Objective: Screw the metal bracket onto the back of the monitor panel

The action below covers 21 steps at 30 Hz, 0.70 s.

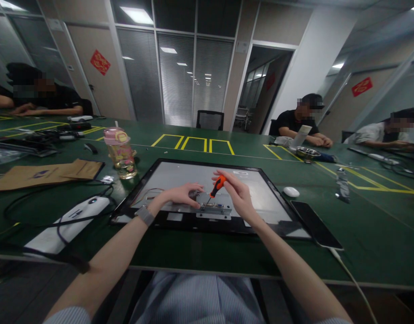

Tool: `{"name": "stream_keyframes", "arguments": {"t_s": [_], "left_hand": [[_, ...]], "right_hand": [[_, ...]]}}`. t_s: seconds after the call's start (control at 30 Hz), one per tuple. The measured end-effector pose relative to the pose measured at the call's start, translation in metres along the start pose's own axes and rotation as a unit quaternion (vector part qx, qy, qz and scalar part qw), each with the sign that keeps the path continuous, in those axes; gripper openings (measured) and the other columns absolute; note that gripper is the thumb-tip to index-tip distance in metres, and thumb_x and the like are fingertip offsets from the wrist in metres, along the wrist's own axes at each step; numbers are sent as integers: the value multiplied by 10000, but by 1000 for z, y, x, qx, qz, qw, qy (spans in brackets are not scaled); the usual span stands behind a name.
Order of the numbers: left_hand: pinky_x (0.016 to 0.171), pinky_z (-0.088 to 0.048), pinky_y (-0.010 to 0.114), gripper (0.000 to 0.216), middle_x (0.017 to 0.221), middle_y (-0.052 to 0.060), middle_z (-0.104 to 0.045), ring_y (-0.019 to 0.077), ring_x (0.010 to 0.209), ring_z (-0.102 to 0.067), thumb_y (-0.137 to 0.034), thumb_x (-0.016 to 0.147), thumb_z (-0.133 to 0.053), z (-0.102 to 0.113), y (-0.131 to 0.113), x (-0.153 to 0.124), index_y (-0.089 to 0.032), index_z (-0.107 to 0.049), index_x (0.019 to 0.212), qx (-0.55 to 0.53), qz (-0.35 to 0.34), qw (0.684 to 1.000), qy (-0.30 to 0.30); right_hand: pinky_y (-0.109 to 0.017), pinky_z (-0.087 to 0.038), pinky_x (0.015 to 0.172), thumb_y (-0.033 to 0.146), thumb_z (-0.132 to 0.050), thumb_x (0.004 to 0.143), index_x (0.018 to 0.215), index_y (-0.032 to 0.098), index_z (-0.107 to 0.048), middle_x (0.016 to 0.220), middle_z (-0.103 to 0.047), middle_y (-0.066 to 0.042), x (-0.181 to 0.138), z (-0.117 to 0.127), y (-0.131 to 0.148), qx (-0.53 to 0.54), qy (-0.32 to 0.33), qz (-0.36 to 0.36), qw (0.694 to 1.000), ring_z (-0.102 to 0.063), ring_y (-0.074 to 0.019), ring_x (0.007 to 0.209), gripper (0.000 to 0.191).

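Note:
An orange and black screwdriver is in my right hand, fingers closed about its handle. Its shaft slants down to the left, with the tip at a small metal bracket that carries a board with small parts. My left hand holds the bracket's left end between thumb and fingers; a dark piece there is partly covered. Beneath both hands lies a flat display panel with a black frame and a grey back. Thin wires run across its left part.
Left of the panel stand a pink-lidded drink bottle, a white power bank-like box with black cables, and a brown paper envelope. On the right lie a phone on a cable and a white mouse-like case. Several people sit across the table.

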<state>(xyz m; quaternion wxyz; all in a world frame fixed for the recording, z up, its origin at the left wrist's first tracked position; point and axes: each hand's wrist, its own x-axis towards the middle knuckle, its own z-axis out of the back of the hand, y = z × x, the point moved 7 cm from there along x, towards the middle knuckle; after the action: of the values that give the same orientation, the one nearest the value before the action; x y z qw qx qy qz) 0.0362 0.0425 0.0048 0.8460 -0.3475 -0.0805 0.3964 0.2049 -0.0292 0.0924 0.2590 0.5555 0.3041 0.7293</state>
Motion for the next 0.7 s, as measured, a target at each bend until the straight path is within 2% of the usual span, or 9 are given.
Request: {"name": "stream_keyframes", "arguments": {"t_s": [0.1,0.23,0.3,0.47,0.53,0.6,0.7], "left_hand": [[1182,-168,456,725,1539,25,-329,305,1453,-186,-529,646,-771,1,-1,0,-299,-538,1293,-8,-10,1000,0],[1184,-163,449,725,1537,30,-338,303,1450,-196,-528,646,-773,1,-1,0,-283,-544,1289,-11,-8,1000,1],[1188,-152,446,739,1538,35,-336,303,1454,-185,-534,639,-776,1,0,0,-276,-543,1291,-9,-3,1000,0],[1188,-142,463,763,1547,51,-314,305,1455,-183,-538,638,-777,0,2,1,-276,-526,1309,-6,-1,1000,0],[1187,-138,475,762,1548,57,-312,306,1457,-175,-532,648,-773,-1,2,1,-272,-519,1317,-4,-4,1000,3],[1189,-128,481,753,1549,57,-311,304,1461,-160,-522,652,-773,-1,2,2,-268,-522,1315,-3,-3,1000,5],[1192,-122,475,724,1545,44,-321,291,1465,-153,-506,662,-770,-1,-1,1,-275,-530,1305,-4,-6,1000,5]], "right_hand": [[-406,-511,927,307,-498,950,1274,316,-583,1104,-642,-54,0,0,-3,3,-4,-7,1000,-642,-198,989,335],[-329,-542,774,322,-639,864,1086,282,-698,939,-603,-48,1,8,-6,-48,-59,1,997,-602,-183,864,233],[-320,-539,765,323,-648,858,1051,285,-709,924,-593,-45,1,9,-5,-51,-67,6,996,-596,-183,864,206],[-403,-530,895,341,-476,955,1281,303,-573,1151,-607,-72,1,0,-4,3,-9,-5,1000,-653,-195,958,342],[-416,-528,907,335,-461,961,1329,300,-526,1145,-619,-72,1,-3,-5,7,2,-11,1000,-662,-191,943,375],[-386,-539,867,324,-508,940,1273,287,-578,1068,-628,-66,0,-1,-6,-21,-15,-9,1000,-651,-187,916,342],[-331,-539,774,300,-629,868,1075,276,-687,946,-604,-47,0,5,-5,-58,-54,11,997,-610,-179,861,216]]}}
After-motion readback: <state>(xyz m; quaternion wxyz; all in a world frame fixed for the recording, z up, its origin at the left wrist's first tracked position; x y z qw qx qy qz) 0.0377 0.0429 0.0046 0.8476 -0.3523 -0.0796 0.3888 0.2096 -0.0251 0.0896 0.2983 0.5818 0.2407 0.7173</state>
